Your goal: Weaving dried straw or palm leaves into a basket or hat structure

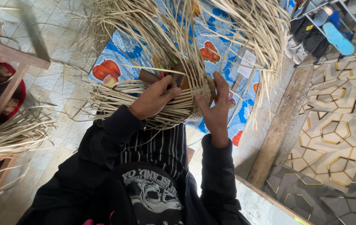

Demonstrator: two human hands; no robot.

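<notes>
Now both hands, left hand (153, 100) and right hand (214, 109), clasp the woven basket (199, 98).

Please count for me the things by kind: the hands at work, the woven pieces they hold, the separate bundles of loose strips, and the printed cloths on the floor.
Hands: 2, the left hand and the right hand
Woven piece: 1
Bundle of loose strips: 1
Printed cloth: 1
Total: 5

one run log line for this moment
left hand: gripping straw strips | right hand: on woven piece | blue fruit-print cloth below
</notes>
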